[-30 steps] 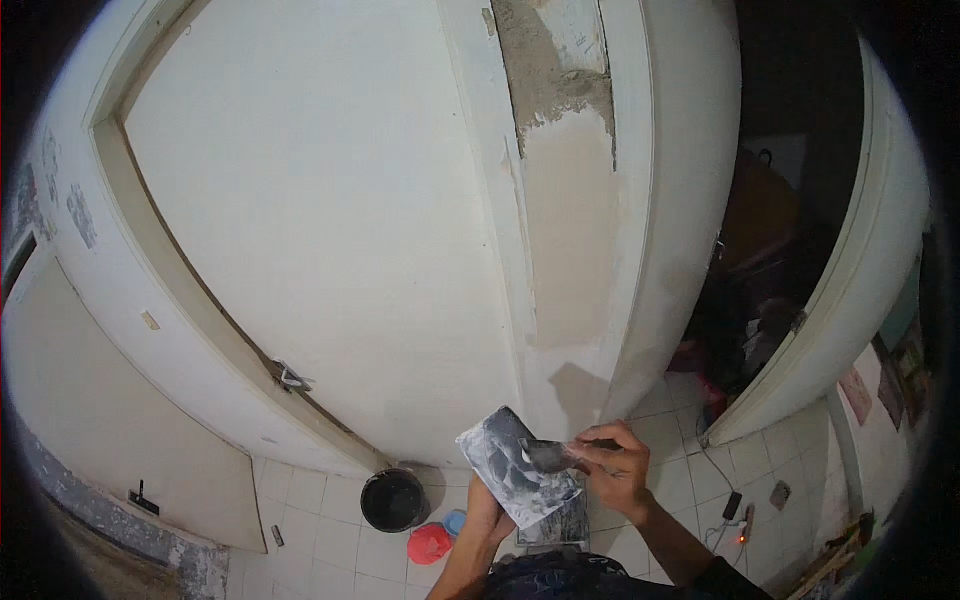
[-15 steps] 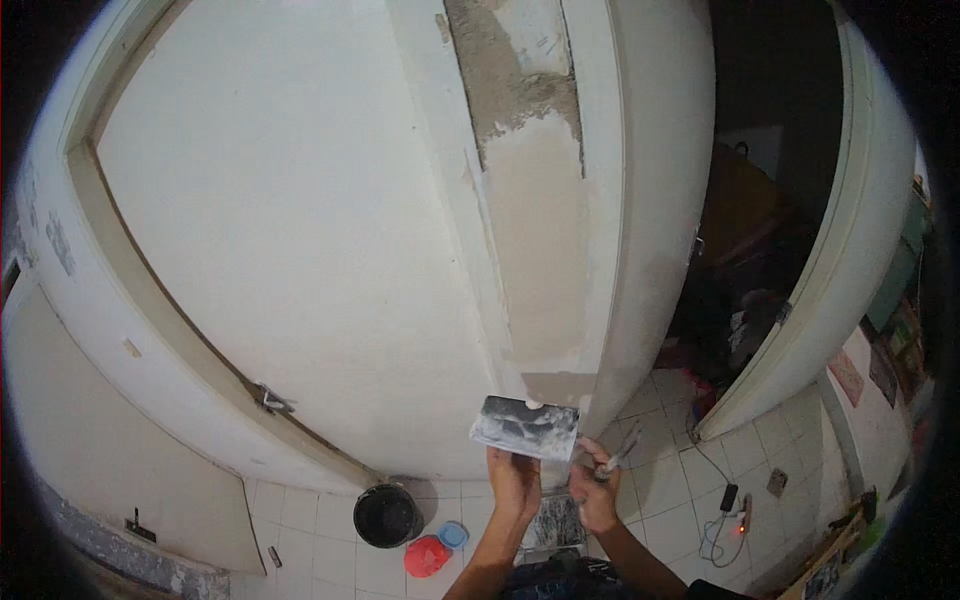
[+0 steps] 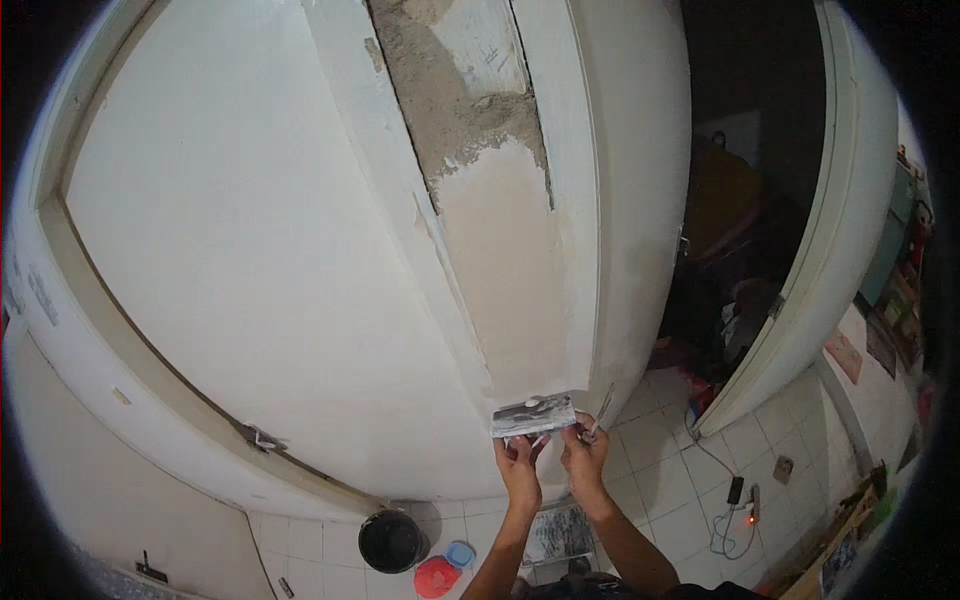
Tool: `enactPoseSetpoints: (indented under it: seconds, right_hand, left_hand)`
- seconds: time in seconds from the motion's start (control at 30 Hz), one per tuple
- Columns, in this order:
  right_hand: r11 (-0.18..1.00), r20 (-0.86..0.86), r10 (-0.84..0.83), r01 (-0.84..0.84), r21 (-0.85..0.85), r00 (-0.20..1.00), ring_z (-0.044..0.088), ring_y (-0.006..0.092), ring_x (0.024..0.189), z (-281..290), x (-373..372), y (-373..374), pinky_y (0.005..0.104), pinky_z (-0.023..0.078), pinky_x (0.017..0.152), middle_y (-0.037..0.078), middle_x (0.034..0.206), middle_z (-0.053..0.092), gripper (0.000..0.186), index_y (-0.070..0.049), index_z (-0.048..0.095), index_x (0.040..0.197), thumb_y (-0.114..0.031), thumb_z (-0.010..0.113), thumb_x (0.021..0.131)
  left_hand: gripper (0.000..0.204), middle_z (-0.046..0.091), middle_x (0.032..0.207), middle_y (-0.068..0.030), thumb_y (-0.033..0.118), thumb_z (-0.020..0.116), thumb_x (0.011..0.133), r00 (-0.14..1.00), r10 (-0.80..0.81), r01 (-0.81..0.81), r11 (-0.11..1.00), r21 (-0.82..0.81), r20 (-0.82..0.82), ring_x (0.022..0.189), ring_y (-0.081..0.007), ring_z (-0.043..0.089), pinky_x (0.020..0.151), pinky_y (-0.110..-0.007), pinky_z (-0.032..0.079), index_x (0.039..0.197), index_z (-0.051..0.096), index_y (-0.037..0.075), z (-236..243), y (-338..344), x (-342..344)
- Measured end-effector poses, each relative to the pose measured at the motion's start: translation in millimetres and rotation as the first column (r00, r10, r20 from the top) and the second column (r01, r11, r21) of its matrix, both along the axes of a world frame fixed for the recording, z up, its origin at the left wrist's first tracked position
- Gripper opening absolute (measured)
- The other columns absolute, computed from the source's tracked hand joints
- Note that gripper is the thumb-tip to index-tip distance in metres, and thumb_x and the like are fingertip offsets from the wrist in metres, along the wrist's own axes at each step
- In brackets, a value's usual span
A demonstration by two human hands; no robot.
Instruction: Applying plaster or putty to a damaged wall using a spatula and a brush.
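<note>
My left hand (image 3: pixel 518 478) grips the lower edge of a flat rectangular plastering blade (image 3: pixel 534 418), dark and smeared with white filler. The blade lies across the lower end of a beige plastered strip (image 3: pixel 510 290) in the wall; whether its edge touches cannot be made out. My right hand (image 3: pixel 586 462) is closed at the blade's right end. From its fingers a thin putty knife (image 3: pixel 605 402) sticks upward. Above the smooth beige part, the strip shows rough grey-brown cement (image 3: pixel 455 105).
A black bucket (image 3: pixel 390 541), a red bowl (image 3: pixel 436 577) and a small blue container (image 3: pixel 460 555) stand on the tiled floor. At my feet lies a white-smeared board (image 3: pixel 558 535). A power strip (image 3: pixel 753 505) with cables lies right, near a dark doorway (image 3: pixel 750 190). A door handle (image 3: pixel 264 438) juts out left.
My hands have raised the blade slightly and moved it against or close to the strip's lower end. It appears more tilted, showing less of its face. The view has shifted.
</note>
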State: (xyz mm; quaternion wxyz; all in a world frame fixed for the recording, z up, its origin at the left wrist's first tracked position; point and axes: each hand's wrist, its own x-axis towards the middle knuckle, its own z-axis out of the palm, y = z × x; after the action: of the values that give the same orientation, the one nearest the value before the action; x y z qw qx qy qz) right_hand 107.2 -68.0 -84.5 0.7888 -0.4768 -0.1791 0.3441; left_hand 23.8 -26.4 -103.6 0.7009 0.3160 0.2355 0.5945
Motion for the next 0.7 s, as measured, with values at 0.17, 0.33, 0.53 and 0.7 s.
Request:
enactPoseSetpoints:
  seconds: [0.17, 0.33, 0.53, 0.7]
  right_hand:
    - [0.999, -0.036, -0.047, 0.047, 0.005, 0.998, 0.038, 0.0015, 0.05, 1, 8, 8, 0.0195, 0.026, 0.039, -0.005, 0.077, 0.054, 0.014, -0.006, 0.062, 0.093, -0.013, 0.07, 0.085]
    - [0.996, -0.05, -0.085, 0.083, -0.032, 0.995, 0.037, 0.0016, 0.049, 20, 9, 16, 0.0196, 0.026, 0.039, -0.006, 0.071, 0.051, 0.018, -0.006, 0.06, 0.087, -0.019, 0.073, 0.083]
    - [0.993, -0.066, -0.089, 0.084, -0.083, 0.994, 0.037, 0.0016, 0.048, 43, 10, 25, 0.02, 0.025, 0.038, -0.005, 0.067, 0.05, 0.023, -0.007, 0.06, 0.082, -0.024, 0.076, 0.081]
    - [0.994, -0.011, -0.091, 0.09, -0.059, 0.996, 0.037, 0.0016, 0.047, 109, 0, 33, 0.02, 0.024, 0.038, -0.006, 0.066, 0.051, 0.023, -0.009, 0.06, 0.079, -0.025, 0.076, 0.082]
  left_hand:
    - [0.033, 0.06, 0.107, -0.0119, 0.013, 0.051, 0.098, 0.996, -0.002, 0.009, 0.997, 0.076, -0.092, 0.097, -0.021, 0.061, 0.083, -0.039, 0.055, 0.127, 0.039, 0.003, 7, 3, 5]
    - [0.031, 0.062, 0.095, -0.0103, 0.015, 0.055, 0.096, 0.992, 0.032, -0.027, 0.999, 0.043, -0.123, 0.087, -0.0198, 0.063, 0.079, -0.036, 0.055, 0.12, 0.042, 0.001, 13, 14, 7]
    - [0.028, 0.064, 0.097, -0.0108, 0.011, 0.058, 0.093, 0.974, 0.059, -0.043, 0.996, 0.076, -0.219, 0.085, -0.0195, 0.064, 0.078, -0.035, 0.055, 0.116, 0.05, -0.002, 30, 29, 4]
    - [0.024, 0.065, 0.076, -0.01, 0.015, 0.064, 0.09, 0.945, 0.217, -0.189, 0.973, 0.133, -0.246, 0.071, -0.0148, 0.063, 0.068, -0.028, 0.05, 0.093, 0.05, -0.004, 106, 33, -2]
